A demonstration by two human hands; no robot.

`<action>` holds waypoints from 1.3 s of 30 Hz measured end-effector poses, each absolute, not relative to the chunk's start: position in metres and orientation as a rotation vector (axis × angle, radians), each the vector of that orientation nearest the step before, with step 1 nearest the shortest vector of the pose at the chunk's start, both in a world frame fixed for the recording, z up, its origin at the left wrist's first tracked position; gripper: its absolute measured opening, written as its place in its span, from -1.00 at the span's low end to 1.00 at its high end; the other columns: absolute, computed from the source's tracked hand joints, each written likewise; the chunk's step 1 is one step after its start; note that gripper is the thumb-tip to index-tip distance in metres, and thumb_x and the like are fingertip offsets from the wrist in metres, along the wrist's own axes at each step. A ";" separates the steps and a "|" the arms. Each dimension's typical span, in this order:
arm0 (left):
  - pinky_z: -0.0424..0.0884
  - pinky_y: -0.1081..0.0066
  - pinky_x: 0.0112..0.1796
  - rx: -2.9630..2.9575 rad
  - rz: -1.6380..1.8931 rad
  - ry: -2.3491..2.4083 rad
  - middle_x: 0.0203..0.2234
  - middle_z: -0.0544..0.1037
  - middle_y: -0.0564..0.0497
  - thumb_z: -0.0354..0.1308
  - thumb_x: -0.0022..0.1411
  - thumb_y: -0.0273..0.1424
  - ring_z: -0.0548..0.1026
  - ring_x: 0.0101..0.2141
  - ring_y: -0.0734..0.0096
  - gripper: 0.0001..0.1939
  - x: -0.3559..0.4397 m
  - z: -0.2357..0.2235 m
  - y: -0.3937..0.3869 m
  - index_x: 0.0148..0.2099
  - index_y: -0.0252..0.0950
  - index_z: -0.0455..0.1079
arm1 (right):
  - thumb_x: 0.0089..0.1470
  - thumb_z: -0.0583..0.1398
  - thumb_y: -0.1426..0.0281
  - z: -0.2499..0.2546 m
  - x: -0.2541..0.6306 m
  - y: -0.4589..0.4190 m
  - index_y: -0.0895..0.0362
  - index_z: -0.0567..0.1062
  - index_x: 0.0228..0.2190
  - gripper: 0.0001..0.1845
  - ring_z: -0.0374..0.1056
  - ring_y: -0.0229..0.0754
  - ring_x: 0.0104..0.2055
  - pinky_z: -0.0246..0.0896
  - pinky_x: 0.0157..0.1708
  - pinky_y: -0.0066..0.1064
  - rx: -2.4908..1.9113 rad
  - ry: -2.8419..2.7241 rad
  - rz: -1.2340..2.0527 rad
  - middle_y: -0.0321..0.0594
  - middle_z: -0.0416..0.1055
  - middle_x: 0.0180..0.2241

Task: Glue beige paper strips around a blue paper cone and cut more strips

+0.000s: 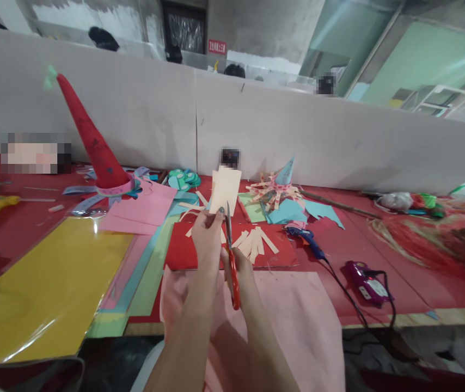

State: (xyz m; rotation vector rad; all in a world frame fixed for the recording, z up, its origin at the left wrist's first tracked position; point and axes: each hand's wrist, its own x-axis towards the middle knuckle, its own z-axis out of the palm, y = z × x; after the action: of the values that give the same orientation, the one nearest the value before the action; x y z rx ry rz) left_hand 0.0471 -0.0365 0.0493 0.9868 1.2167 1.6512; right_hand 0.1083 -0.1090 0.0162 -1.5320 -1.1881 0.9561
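My left hand (208,234) pinches a cream piece of paper (226,188) by its lower edge and holds it up above the table. In my right hand (240,267) is a pair of scissors (233,277) with red handles, its blades pointing up along the right side of the paper. I cannot tell whether the blades touch the paper. Cut cream paper strips (255,243) lie fanned on a red board (181,247) just beyond my hands. A pink cloth (298,305) hangs over the table edge under my forearms.
Left stand a tall red cone hat (89,133), pink sheets (138,209) and a yellow sheet (53,283) in clear plastic. Right are a blue glue gun (308,239), a purple power strip (367,283) with cables, blue paper (287,211) and red netting (416,239). A white partition (134,120) closes the back.
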 end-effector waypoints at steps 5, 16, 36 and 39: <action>0.36 0.48 -0.35 1.092 1.519 1.170 -0.56 0.47 0.07 0.13 0.02 -0.28 0.45 -0.45 0.46 -0.83 0.050 0.050 -0.040 -0.40 -0.29 0.34 | -0.05 0.07 0.05 0.019 0.108 -0.109 0.12 0.17 -0.65 -0.58 0.02 -0.33 -0.56 -0.01 -0.55 -0.48 -1.509 -1.122 0.876 -0.39 0.06 -0.67; 0.33 0.51 -0.37 1.261 1.483 1.202 -0.61 0.41 0.10 0.04 0.09 -0.25 0.42 -0.46 0.46 -0.78 0.054 0.050 -0.043 -0.50 -0.26 0.24 | -0.01 -0.01 -0.04 0.005 0.107 -0.103 0.12 0.25 -0.57 -0.53 0.02 -0.34 -0.66 -0.05 -0.67 -0.51 -1.514 -1.054 0.898 -0.42 0.05 -0.74; 0.29 0.45 -0.45 1.361 1.434 1.304 -0.56 0.40 0.03 0.00 0.14 -0.14 0.41 -0.48 0.39 -0.70 0.046 0.045 -0.038 -0.46 -0.26 0.23 | 0.00 0.03 0.01 0.002 0.108 -0.106 0.12 0.22 -0.56 -0.57 0.01 -0.36 -0.66 -0.10 -0.66 -0.53 -1.551 -1.100 0.905 -0.44 0.02 -0.74; 0.31 0.42 -0.43 1.372 1.441 1.292 -0.55 0.42 0.02 0.00 0.14 -0.13 0.43 -0.47 0.36 -0.70 0.046 0.043 -0.037 -0.44 -0.27 0.25 | -0.01 0.04 0.02 0.001 0.108 -0.105 0.13 0.25 -0.55 -0.58 0.02 -0.36 -0.65 -0.09 -0.66 -0.54 -1.557 -1.091 0.908 -0.44 0.04 -0.74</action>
State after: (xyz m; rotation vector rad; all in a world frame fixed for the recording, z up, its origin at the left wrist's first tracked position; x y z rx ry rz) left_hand 0.0458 -0.0371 0.0433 1.3722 1.2920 1.4413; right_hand 0.1076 -0.1048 0.0009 -1.5569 -1.0911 0.9081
